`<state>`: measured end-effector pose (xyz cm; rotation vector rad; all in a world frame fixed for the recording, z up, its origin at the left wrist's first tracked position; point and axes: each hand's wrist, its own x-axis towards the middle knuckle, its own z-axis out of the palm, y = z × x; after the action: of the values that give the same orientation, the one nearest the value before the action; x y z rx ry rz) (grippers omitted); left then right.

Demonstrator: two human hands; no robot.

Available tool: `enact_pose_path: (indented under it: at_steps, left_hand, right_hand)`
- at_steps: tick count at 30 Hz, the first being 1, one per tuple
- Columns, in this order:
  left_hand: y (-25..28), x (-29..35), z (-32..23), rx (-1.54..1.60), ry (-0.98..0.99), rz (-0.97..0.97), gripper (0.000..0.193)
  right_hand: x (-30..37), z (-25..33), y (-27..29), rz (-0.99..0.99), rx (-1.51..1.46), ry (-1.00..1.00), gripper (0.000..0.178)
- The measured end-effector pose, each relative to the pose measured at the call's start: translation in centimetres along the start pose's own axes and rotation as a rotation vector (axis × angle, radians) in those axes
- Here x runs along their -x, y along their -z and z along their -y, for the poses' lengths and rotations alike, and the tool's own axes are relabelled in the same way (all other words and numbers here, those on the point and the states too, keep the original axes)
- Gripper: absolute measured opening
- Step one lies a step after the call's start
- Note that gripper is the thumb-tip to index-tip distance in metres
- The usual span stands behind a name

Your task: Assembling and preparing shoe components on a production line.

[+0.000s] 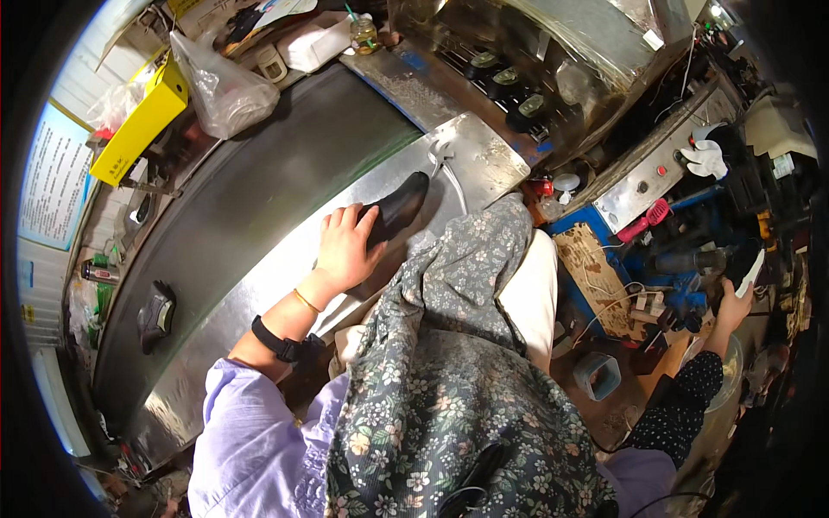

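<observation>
My left hand (350,246) is closed around the heel end of a black shoe (399,207), which lies on the bare metal ledge (324,229) in front of me. The shoe's toe points away to the right. Just beyond that toe rests a pair of metal pincers (443,161), its handles toward me. Out at the far right, my right hand (734,306) grips a dark shoe (749,263) with a white edge. Part of this shoe blends into the shadowed machinery behind it.
Behind the ledge runs a dark conveyor belt (259,142), carrying another dark shoe (156,318) at left. A yellow box (142,121) and clear plastic bag (223,91) stand beyond it. At right are a control panel (648,186), a pink brush-like tool (645,219) and a plastic container (597,376).
</observation>
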<state>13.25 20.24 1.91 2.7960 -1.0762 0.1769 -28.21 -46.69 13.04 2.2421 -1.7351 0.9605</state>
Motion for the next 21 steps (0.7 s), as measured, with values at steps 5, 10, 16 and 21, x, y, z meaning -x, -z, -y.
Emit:
enact_pose_path:
  at_steps: [5,10,16,21]
  left_hand:
    - [-0.4,0.5,0.2,0.691,0.036,-0.072,0.036]
    - [0.7,-2.7,-1.3,1.316,0.425,0.09,0.027]
    - [5.3,-10.7,-4.8,1.982,0.22,0.855,0.084]
    - [8.7,-9.7,-3.6,2.294,0.533,0.927,0.078]
  right_hand:
    - [5.6,6.3,4.2,-0.158,0.045,0.117,0.077]
    - [15.2,13.7,7.4,0.227,-0.974,0.159,0.083]
    - [25.5,25.6,8.0,0.53,-1.069,0.862,0.089]
    - [27.7,32.9,4.8,-0.035,-0.802,1.485,0.046]
